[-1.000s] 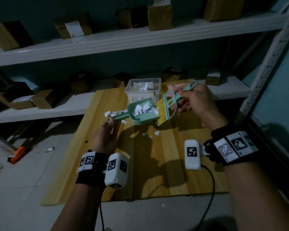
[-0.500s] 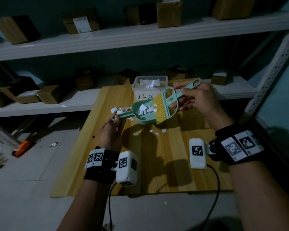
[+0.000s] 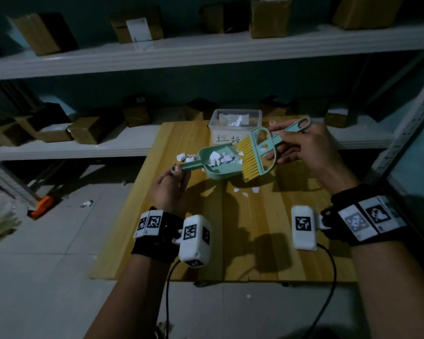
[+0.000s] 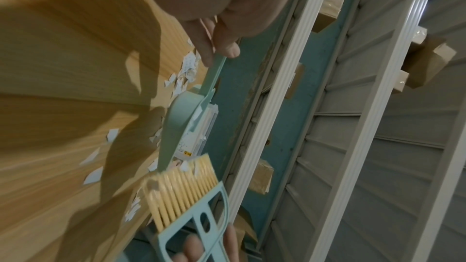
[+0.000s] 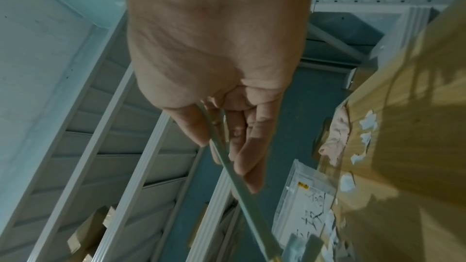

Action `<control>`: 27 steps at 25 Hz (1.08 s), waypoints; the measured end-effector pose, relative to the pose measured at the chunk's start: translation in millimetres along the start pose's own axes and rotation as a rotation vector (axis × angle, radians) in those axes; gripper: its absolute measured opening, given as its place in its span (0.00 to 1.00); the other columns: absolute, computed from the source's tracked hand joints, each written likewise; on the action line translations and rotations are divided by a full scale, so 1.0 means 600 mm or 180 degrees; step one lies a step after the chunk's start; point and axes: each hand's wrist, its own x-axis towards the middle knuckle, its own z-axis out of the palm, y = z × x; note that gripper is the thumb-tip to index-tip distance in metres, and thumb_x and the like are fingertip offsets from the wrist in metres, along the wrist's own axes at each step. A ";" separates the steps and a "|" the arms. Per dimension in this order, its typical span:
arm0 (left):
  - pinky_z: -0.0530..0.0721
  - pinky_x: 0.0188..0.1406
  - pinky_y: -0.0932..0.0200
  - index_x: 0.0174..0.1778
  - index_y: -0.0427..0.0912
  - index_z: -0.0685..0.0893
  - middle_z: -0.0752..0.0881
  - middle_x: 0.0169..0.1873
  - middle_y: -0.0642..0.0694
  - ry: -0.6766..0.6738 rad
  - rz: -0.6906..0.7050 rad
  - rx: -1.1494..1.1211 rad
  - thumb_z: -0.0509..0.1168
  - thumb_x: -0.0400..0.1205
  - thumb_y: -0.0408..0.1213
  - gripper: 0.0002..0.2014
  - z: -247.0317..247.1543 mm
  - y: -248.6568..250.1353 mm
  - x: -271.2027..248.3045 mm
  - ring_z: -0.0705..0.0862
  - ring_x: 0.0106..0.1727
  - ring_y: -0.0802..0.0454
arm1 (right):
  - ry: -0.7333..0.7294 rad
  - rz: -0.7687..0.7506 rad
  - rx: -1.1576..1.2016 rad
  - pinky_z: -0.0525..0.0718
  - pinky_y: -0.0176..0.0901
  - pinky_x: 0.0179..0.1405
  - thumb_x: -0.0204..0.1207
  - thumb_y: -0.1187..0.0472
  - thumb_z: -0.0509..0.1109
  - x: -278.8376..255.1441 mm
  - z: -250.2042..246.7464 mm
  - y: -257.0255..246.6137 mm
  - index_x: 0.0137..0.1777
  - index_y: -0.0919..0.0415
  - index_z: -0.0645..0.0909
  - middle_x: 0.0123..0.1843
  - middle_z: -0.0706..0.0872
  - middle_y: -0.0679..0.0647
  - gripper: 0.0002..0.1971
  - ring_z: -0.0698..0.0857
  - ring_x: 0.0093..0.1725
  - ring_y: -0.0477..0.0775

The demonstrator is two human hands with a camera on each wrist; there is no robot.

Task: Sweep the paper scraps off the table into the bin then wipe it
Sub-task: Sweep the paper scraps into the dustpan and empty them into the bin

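My left hand (image 3: 173, 183) grips the handle of a green dustpan (image 3: 218, 165) full of white paper scraps (image 3: 220, 159), lifted above the wooden table (image 3: 230, 241). My right hand (image 3: 296, 145) holds a green brush (image 3: 257, 152) by its handle, its yellow bristles at the pan's mouth. A clear plastic bin (image 3: 235, 126) with scraps inside stands just behind the pan. More scraps (image 3: 245, 190) lie on the table below it, and a small heap (image 3: 185, 157) by the pan's handle. The left wrist view shows the dustpan (image 4: 176, 125) and brush (image 4: 186, 192); the right wrist view shows the brush handle (image 5: 242, 184) and bin (image 5: 305, 204).
White shelves (image 3: 206, 52) with cardboard boxes (image 3: 88, 129) run behind and to the left of the table. A metal rack upright (image 3: 406, 123) stands at the right. An orange tool (image 3: 43, 204) and bits of litter lie on the grey floor at the left.
Both hands have carried the loaded dustpan and brush up and toward the bin. The brush bristles have stayed against the pan's mouth.
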 end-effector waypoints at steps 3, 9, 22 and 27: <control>0.90 0.49 0.63 0.66 0.33 0.84 0.85 0.60 0.40 -0.0084 0.0150 0.0226 0.64 0.85 0.30 0.14 0.001 0.003 -0.007 0.86 0.56 0.51 | -0.0268 -0.0003 -0.0188 0.89 0.41 0.31 0.86 0.65 0.61 -0.006 0.011 -0.001 0.61 0.62 0.84 0.43 0.92 0.60 0.12 0.93 0.38 0.57; 0.75 0.75 0.39 0.70 0.31 0.79 0.86 0.59 0.36 -0.0078 -0.0222 -0.0663 0.62 0.85 0.30 0.17 -0.005 0.004 0.009 0.82 0.67 0.37 | 0.0042 -0.0015 -0.0299 0.87 0.34 0.26 0.86 0.66 0.60 -0.007 0.019 -0.005 0.59 0.61 0.84 0.44 0.91 0.58 0.11 0.92 0.36 0.54; 0.91 0.51 0.55 0.61 0.31 0.86 0.87 0.53 0.37 0.0264 0.0204 -0.0089 0.67 0.82 0.25 0.12 0.000 0.021 -0.022 0.88 0.52 0.48 | 0.0076 0.0037 -0.0708 0.85 0.33 0.24 0.85 0.65 0.60 -0.002 0.028 0.007 0.58 0.59 0.84 0.41 0.91 0.57 0.11 0.92 0.34 0.51; 0.91 0.45 0.60 0.60 0.33 0.86 0.87 0.51 0.39 0.0354 0.0209 -0.0023 0.69 0.81 0.26 0.12 0.002 0.021 -0.022 0.88 0.48 0.50 | 0.0248 -0.0081 -0.0416 0.85 0.36 0.25 0.85 0.66 0.61 -0.004 0.024 -0.001 0.58 0.62 0.85 0.44 0.91 0.58 0.11 0.92 0.33 0.53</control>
